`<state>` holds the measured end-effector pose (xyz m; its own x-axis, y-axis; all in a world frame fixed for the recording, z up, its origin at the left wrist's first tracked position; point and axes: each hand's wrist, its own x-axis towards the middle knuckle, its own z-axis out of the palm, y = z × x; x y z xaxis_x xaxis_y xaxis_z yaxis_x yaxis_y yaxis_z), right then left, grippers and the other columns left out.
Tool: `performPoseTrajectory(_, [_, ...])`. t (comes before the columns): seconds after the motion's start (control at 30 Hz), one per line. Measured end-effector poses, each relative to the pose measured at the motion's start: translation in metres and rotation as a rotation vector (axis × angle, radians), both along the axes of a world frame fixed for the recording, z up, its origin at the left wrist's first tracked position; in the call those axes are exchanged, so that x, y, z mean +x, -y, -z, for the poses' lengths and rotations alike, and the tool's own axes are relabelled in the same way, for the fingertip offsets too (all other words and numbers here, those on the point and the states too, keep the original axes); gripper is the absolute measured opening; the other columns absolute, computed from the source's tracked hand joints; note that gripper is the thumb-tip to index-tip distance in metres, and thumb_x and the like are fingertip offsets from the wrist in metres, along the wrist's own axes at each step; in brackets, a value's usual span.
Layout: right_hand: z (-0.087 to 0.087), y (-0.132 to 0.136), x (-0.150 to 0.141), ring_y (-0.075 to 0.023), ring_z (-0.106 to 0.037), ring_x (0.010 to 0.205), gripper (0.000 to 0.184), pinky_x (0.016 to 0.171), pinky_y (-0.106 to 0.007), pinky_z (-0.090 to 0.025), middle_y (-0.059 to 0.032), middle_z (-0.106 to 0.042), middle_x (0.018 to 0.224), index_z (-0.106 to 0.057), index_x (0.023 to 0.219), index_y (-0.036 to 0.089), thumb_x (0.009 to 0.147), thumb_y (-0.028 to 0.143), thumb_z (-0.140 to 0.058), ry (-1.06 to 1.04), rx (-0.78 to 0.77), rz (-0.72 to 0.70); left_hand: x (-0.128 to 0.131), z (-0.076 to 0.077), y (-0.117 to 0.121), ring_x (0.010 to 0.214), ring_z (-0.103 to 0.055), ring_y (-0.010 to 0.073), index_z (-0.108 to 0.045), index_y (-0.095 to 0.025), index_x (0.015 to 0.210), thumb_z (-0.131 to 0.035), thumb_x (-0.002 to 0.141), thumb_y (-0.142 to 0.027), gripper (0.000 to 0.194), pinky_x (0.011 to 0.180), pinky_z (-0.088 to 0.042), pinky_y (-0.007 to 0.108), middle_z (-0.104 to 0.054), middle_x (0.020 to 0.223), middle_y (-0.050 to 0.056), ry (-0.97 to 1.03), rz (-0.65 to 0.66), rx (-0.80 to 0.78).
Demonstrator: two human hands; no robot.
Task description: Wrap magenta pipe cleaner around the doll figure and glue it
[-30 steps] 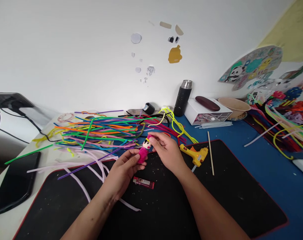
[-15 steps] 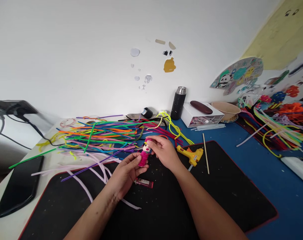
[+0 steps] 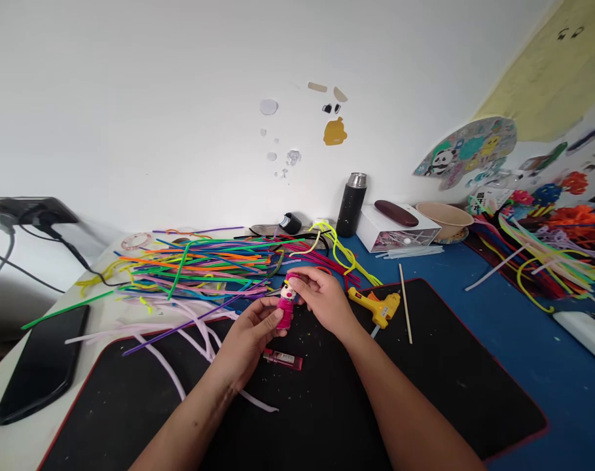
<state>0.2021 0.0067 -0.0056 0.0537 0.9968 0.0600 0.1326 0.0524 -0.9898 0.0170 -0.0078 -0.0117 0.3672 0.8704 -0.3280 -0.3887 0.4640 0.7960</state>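
A pink doll (image 3: pixel 285 311) is being gripped by its body in the left hand (image 3: pixel 256 332); its top, just above that hand, is being pinched by the right hand (image 3: pixel 323 299).

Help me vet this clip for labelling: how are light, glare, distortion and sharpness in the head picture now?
Head view: soft light on the wall, darker at lower left, no harsh glare; head view: wide-angle stretch towards the edges, probably why the flask seems to lean; head view: the pink doll is small and slightly soft, and print on the pink lighter is unreadable.
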Motion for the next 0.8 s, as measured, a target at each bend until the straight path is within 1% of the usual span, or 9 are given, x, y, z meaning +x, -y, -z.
performPoseTrajectory(0.13, [-0.0014,0.0005,0.0004,-0.0185,-0.068,0.066,0.036,0.055,-0.028,-0.056,-0.005,-0.075,0.083,-0.079,0.113,0.02,0.094,0.05,-0.073,0.031,-0.004,0.003,-0.0002,-0.0011,0.0015,0.084,-0.066,0.0179,-0.081,-0.017,0.098,-0.103,0.066,-0.04,0.045,0.073,-0.055,0.028,-0.076,0.095,0.007,-0.022,0.01,0.036])
performPoseTrajectory(0.27, [-0.0014,0.0003,-0.0002,-0.0191,-0.068,0.066,0.035,0.053,-0.028,-0.054,-0.0041,-0.074,0.081,-0.079,0.112,0.022,0.093,0.05,-0.073,0.002,-0.005,0.007,-0.0008,-0.0022,0.0023,0.085,-0.065,0.0185,-0.081,-0.017,0.097,-0.102,0.066,-0.04,0.045,0.074,-0.054,0.029,-0.075,0.097,0.007,-0.023,0.009,0.034])
performPoseTrajectory(0.47, [-0.0032,0.0008,-0.0012,-0.0187,-0.067,0.066,0.037,0.053,-0.028,-0.054,-0.0043,-0.073,0.08,-0.079,0.113,0.019,0.093,0.05,-0.073,-0.005,0.008,0.028,-0.0009,-0.0019,0.0016,0.086,-0.067,0.0203,-0.08,-0.017,0.097,-0.102,0.066,-0.04,0.045,0.075,-0.055,0.031,-0.076,0.096,0.008,-0.039,0.01,0.032])
performPoseTrajectory(0.6, [-0.0056,0.0021,-0.0011,-0.0178,-0.066,0.064,0.037,0.053,-0.028,-0.052,-0.0031,-0.072,0.076,-0.078,0.113,0.019,0.093,0.049,-0.072,0.006,-0.003,0.016,-0.0007,-0.0029,0.0015,0.087,-0.067,0.0205,-0.08,-0.017,0.096,-0.102,0.066,-0.04,0.044,0.076,-0.055,0.031,-0.075,0.096,0.007,-0.048,0.008,0.039])
performPoseTrajectory(0.7, [-0.006,0.0025,-0.001,-0.0183,-0.067,0.066,0.035,0.056,-0.029,-0.053,-0.0033,-0.073,0.078,-0.078,0.113,0.019,0.094,0.049,-0.072,0.018,-0.003,0.01,-0.0008,-0.0043,0.0017,0.085,-0.066,0.02,-0.08,-0.017,0.095,-0.102,0.066,-0.039,0.043,0.076,-0.054,0.031,-0.075,0.093,0.007,-0.05,0.009,0.036])
performPoseTrajectory(0.8, [-0.0054,0.0022,-0.0008,-0.0192,-0.07,0.072,0.034,0.062,-0.03,-0.056,-0.004,-0.075,0.084,-0.078,0.112,0.019,0.094,0.047,-0.072,0.03,0.017,0.016,-0.001,-0.0043,0.0018,0.084,-0.066,0.0196,-0.08,-0.017,0.095,-0.102,0.066,-0.039,0.042,0.076,-0.054,0.03,-0.075,0.093,0.007,-0.049,0.005,0.035])
